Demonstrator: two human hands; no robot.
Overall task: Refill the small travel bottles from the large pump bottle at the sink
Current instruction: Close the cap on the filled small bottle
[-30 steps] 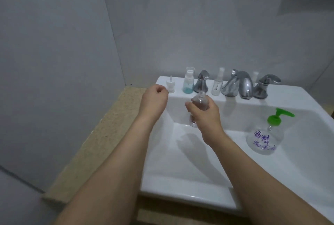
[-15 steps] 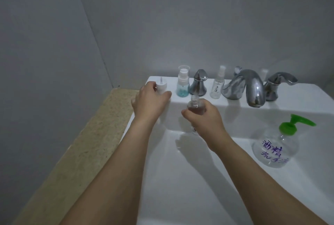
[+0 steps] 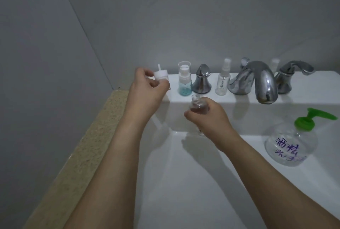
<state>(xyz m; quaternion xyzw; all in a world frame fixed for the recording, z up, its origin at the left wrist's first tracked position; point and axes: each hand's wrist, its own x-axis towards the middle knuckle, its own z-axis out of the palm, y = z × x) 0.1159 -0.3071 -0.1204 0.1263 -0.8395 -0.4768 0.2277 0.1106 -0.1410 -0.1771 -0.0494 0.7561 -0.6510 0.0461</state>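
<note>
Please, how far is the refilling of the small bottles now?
Done: the small bottle in the right hand is uncapped, its neck open. In hand: the left hand holds the white spray cap at the ledge. Left: the green-pump bottle stands untouched in the basin; nothing shows filling started. Two capped small bottles, the blue-tinted bottle and the clear bottle, wait beside the faucet.

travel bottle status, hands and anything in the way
Left hand grip on white spray cap. Right hand grip on open travel bottle, upright over the sink. Pump bottle untouched, path clear.
</note>
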